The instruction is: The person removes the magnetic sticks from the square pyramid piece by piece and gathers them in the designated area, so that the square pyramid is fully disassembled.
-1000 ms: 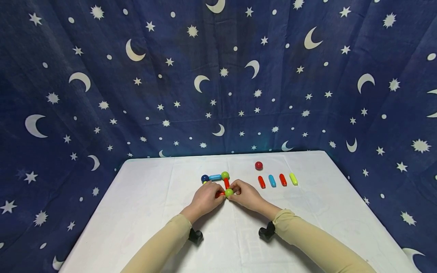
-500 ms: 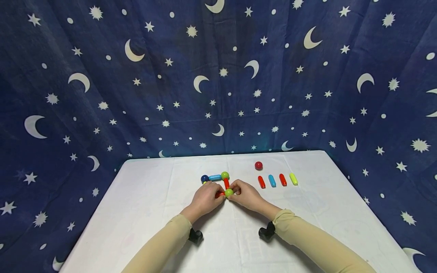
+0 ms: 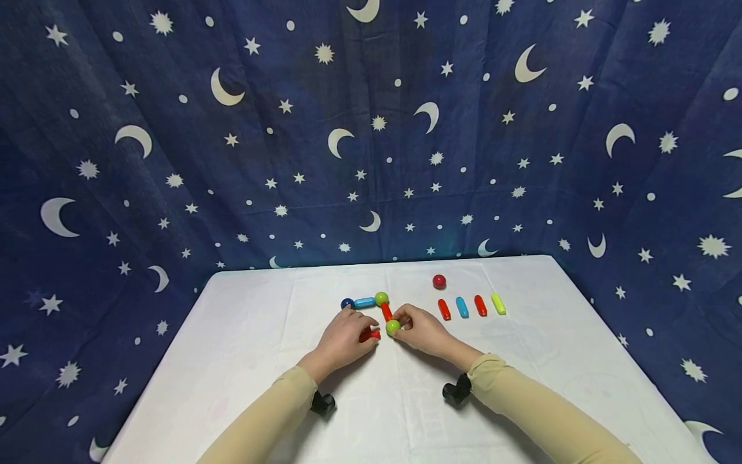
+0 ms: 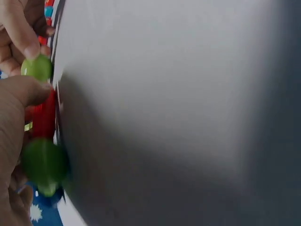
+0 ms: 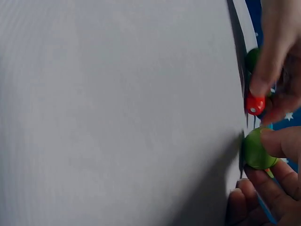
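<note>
My left hand pinches a red magnetic rod between thumb and fingers. A dark green ball sits at the rod's near end in the left wrist view, mostly covered by the hand in the head view. To its right, my right hand pinches a light green ball, and a small gap separates this ball from the rod's white-dotted tip. A second red rod runs from the pinched ball to another light green ball. From there a blue rod reaches a dark blue ball.
Right of the hands lies a row of loose rods: a red rod, a blue rod, another red rod and a yellow rod. A red ball rests behind them. A starry curtain hangs behind the white table.
My hands have moved slightly apart. The left hand's red rod now stands away from the light green ball it met before; that ball has shifted a little right with my right hand.
</note>
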`<state>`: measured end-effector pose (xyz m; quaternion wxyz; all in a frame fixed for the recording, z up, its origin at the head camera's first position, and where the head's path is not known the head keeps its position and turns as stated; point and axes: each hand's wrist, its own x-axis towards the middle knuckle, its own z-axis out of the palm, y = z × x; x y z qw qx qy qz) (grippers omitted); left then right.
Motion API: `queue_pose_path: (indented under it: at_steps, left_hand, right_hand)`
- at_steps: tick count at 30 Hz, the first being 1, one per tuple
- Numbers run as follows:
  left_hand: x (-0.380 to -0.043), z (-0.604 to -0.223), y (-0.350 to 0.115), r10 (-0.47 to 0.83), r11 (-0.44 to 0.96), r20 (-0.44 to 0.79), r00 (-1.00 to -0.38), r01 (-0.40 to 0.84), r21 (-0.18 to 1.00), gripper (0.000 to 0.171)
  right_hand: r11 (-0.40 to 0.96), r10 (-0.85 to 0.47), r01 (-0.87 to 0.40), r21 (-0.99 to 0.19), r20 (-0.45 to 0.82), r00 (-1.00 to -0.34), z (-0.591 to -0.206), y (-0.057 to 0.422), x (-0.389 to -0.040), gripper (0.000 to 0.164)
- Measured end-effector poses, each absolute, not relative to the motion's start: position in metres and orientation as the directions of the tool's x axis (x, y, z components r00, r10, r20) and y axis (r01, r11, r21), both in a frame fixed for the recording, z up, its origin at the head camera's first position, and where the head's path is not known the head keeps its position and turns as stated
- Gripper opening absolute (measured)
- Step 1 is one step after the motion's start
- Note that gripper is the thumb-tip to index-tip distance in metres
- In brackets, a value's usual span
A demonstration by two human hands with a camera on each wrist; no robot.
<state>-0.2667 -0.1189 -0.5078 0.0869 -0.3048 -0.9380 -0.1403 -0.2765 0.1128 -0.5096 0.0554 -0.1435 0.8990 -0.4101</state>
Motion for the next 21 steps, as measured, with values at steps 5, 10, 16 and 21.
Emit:
queue_pose_path:
  at_steps: [5, 10, 16, 21]
  left_hand:
    - [-0.264, -0.506, -0.131, 0.58, 0.768, 0.213, -0.786, 0.615, 0.177, 0.017]
    - [-0.26, -0.504, -0.135, 0.613, 0.748, 0.195, -0.766, 0.642, 0.168, 0.014]
    - [-0.251, -0.502, -0.127, 0.65, 0.736, 0.156, -0.744, 0.667, 0.114, 0.024]
    - [-0.237, -0.495, -0.115, 0.68, 0.71, 0.12, -0.723, 0.69, 0.138, 0.035]
  right_hand:
    - [0.656, -0.289, -0.18, -0.733, -0.024, -0.957, -0.506, 0.119, -0.281, 0.027]
    - [0.688, -0.312, -0.217, -0.692, -0.012, -0.95, -0.505, 0.119, -0.281, 0.031]
    - [0.717, -0.284, -0.212, -0.664, -0.001, -0.959, -0.501, 0.121, -0.284, 0.024]
    - [0.712, -0.313, -0.229, -0.663, -0.008, -0.95, -0.496, 0.125, -0.29, 0.024]
